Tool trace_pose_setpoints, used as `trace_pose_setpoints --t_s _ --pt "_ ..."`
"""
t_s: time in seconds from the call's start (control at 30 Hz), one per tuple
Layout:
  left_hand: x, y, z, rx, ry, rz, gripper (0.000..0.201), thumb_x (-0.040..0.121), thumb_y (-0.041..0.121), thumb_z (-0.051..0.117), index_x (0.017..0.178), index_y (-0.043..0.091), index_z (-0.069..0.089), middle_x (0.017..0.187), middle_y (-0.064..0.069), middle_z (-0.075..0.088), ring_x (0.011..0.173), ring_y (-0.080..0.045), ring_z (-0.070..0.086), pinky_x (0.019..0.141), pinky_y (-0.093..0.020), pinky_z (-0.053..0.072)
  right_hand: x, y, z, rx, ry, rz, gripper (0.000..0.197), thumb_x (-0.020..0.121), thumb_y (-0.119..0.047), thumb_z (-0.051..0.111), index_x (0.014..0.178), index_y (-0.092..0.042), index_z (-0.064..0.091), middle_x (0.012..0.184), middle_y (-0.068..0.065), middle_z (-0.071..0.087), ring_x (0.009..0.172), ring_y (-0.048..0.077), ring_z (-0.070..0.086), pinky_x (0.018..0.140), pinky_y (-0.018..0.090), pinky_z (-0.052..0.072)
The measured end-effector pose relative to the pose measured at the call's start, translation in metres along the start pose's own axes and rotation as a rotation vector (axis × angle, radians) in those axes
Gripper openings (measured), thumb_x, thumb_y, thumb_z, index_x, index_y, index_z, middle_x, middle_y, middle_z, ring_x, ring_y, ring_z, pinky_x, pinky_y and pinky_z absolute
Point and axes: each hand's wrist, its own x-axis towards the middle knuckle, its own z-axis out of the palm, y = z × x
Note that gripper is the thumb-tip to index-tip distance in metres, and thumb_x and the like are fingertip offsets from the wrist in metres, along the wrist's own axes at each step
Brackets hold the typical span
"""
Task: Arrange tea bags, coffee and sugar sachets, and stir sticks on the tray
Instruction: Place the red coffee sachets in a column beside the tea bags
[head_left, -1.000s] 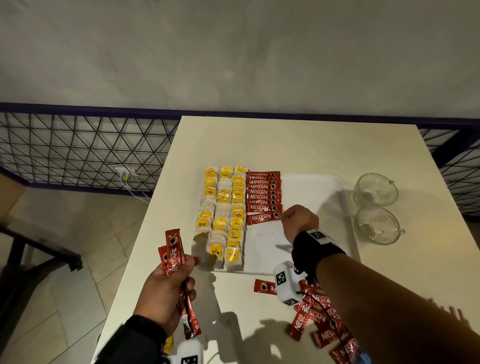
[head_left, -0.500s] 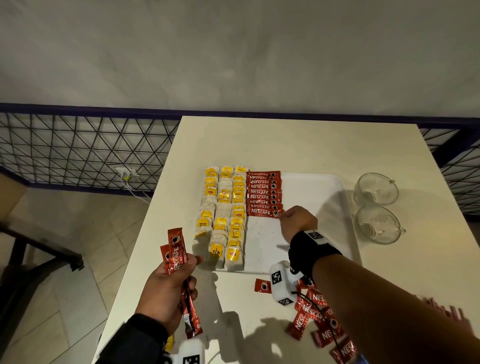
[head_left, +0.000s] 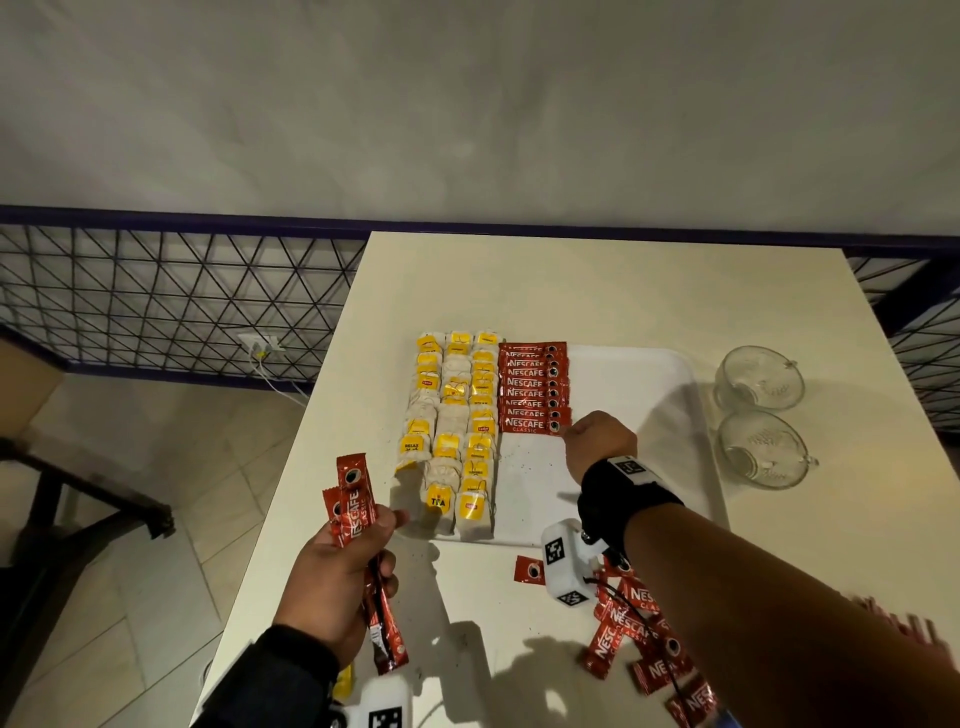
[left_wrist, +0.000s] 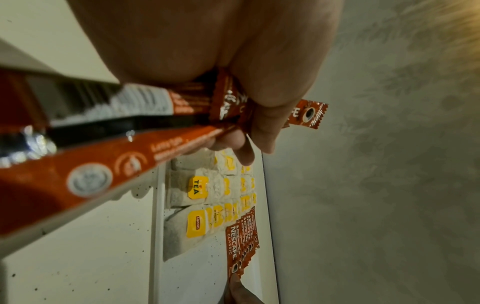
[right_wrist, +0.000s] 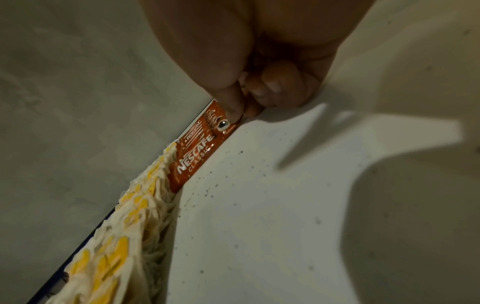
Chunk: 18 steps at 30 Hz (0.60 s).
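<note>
Red coffee sachets (head_left: 531, 387), yellow-tagged tea bags (head_left: 453, 431), white tray (head_left: 649, 374)

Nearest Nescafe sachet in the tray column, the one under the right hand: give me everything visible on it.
The nearest Nescafe sachet is a slim red glossy stick printed NESCAFE CLASSIC in white, with a coffee-cup picture at its right end. It lies flat and crosswise on the white tray, closing the overlapped sachet column. Its left end sits at the tea bags. The right hand pinches its cup end; in the right wrist view the thumb lies on top there. It looks intact.
</note>
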Motion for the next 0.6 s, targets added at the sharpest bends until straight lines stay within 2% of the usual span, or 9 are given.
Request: trace_pose_setpoints --t_s 0.1,0.23,0.33,0.37,0.43,0.5,0.53,0.6 --pt "0.0 0.002 0.002 -0.026 0.004 0.0 0.004 0.09 0.009 0.06 0.094 0.009 0.059 0.084 -0.011 0.068 0.051 -0.015 0.044 0.049 -0.029 0.041 -0.001 0.001 -0.003 -0.007 -0.004 -0.003 0.029 0.095 -0.036 0.054 0.104 -0.011 0.063 0.108 0.009 0.066 0.095 0.026 0.061 0.079 0.028 0.046" --pt "0.004 0.011 0.016 -0.141 -0.015 -0.018 0.006 0.093 0.012 0.057 0.087 0.01 0.056 0.069 -0.004 0.057 0.047 -0.012 0.044 0.044 -0.025 0.042 -0.012 0.002 -0.01 0.121 0.027 -0.024 0.033 0.093 -0.046 0.054 0.092 -0.013 0.059 0.095 0.007 0.067 0.081 0.022 0.057 0.074 0.029 0.047" --pt "0.011 0.023 0.031 -0.299 -0.035 -0.025 0.014 0.097 0.016 0.052 0.083 0.013 0.052 0.065 -0.001 0.051 0.046 -0.009 0.044 0.043 -0.022 0.041 -0.038 -0.012 -0.016 0.1 0.014 -0.258 0.032 0.093 -0.047 0.053 0.095 -0.015 0.061 0.089 0.0 0.064 0.084 0.02 0.057 0.072 0.026 0.041" --pt "0.014 0.027 0.037 -0.33 -0.035 -0.019 0.017 0.098 0.018 0.051 0.082 0.013 0.051 0.063 -0.001 0.049 0.046 -0.009 0.044 0.043 -0.022 0.041 -0.05 -0.019 -0.02 0.072 -0.04 -0.358 0.031 0.093 -0.045 0.054 0.094 -0.015 0.062 0.089 0.001 0.064 0.084 0.02 0.057 0.072 0.028 0.042" --pt "0.019 0.033 0.046 -0.349 -0.018 0.003 0.022 0.099 0.021 0.051 0.079 0.014 0.05 0.059 0.0 0.047 0.046 -0.01 0.043 0.045 -0.022 0.041 -0.074 -0.032 -0.026 0.054 -0.271 -0.52 0.03 0.092 -0.044 0.056 0.087 -0.015 0.064 0.088 0.003 0.066 0.079 0.018 0.058 0.073 0.032 0.046" --pt "0.022 0.037 0.055 -0.35 0.005 0.028 0.024 0.099 0.024 0.051 0.078 0.014 0.05 0.057 0.0 0.048 0.046 -0.012 0.044 0.047 -0.024 0.041 -0.095 -0.041 -0.029 0.082 -0.543 -0.57 0.024 0.09 -0.042 0.06 0.08 -0.02 0.064 0.088 0.001 0.068 0.063 0.007 0.057 0.059 0.024 0.047" --pt "0.023 0.039 0.059 -0.35 0.016 0.039 0.024 0.099 0.025 0.051 0.079 0.013 0.05 0.056 0.0 0.048 0.047 -0.013 0.044 0.049 -0.026 0.042 -0.103 -0.044 -0.028 0.092 -0.612 -0.58 0.024 0.087 -0.043 0.064 0.08 -0.021 0.065 0.087 0.0 0.069 0.057 0.003 0.054 0.054 0.02 0.045" --pt "0.023 0.041 0.068 -0.348 0.033 0.061 0.023 0.1 0.024 0.051 0.081 0.011 0.05 0.058 -0.001 0.048 0.049 -0.014 0.044 0.05 -0.027 0.043 -0.11 -0.045 -0.025 0.087 -0.612 -0.611 0.026 0.08 -0.046 0.071 0.083 -0.02 0.067 0.081 -0.003 0.066 0.057 0.002 0.053 0.058 0.021 0.046"
